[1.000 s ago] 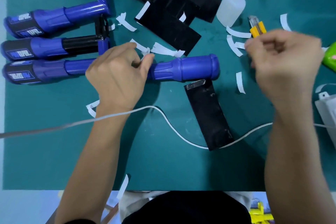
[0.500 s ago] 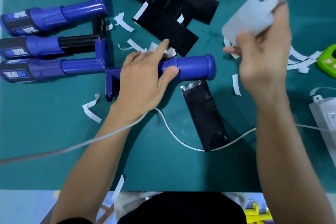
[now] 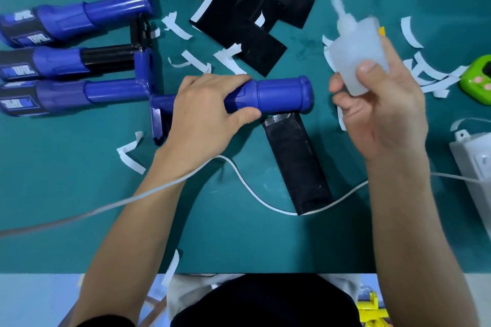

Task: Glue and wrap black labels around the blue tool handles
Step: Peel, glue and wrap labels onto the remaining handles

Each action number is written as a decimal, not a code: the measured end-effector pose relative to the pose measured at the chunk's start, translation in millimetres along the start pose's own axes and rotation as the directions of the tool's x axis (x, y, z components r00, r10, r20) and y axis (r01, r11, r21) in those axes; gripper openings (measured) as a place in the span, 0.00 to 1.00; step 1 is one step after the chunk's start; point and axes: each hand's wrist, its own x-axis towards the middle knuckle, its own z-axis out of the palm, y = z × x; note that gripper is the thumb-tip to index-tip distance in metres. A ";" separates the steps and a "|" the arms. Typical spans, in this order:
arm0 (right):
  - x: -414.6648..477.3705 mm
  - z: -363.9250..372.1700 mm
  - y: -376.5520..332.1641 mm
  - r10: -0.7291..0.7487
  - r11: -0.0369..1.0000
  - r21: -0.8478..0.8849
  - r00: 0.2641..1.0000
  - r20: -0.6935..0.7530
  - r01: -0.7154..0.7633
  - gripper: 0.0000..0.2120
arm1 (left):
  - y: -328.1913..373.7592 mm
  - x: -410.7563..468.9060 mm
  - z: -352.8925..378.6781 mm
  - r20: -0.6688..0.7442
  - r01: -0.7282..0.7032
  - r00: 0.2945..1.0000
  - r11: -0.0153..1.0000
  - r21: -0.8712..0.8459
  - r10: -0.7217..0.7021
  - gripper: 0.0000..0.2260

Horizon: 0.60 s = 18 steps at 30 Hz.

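Head camera: one wrapped handle (image 3: pixel 106 57) done; left hand (image 3: pixel 202 119) grasps a bare handle (image 3: pixel 279 95), right hand (image 3: pixel 385 119) grasps the glue bottle (image 3: pixel 356 53); black label (image 3: pixel 295 162) waits beside left grip.

Teal mat (image 3: pixel 79 194), three blue tools (image 3: pixel 58 62) at left, black labels (image 3: pixel 239 34) at top, scattered white strips (image 3: pixel 196 61), white cable (image 3: pixel 255 194)

Bright, even light from above leaves soft shadows on the teal table (image 3: pixel 79 194) beside the left forearm (image 3: pixel 138 233) and under the blue tool handle (image 3: pixel 279 95), whose top shows pale glare, while the glue bottle (image 3: pixel 356 53) and its nozzle are smeared by motion blur.
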 end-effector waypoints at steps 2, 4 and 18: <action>-0.5 -1.7 3.1 0.007 0.999 0.041 0.999 -0.043 -0.005 0.14 | 0.0 -2.7 2.8 -0.070 0.045 0.996 0.997 -0.065 -0.050 0.24; 0.8 -2.8 4.5 0.027 0.993 0.114 0.996 -0.091 -0.016 0.12 | 1.5 -4.2 5.6 -0.149 0.055 0.987 0.995 -0.083 -0.067 0.25; 16.5 38.9 -8.8 -0.092 0.991 0.084 0.979 -0.184 0.109 0.03 | 3.5 -3.0 20.9 -0.447 -0.158 0.870 0.977 0.144 0.207 0.17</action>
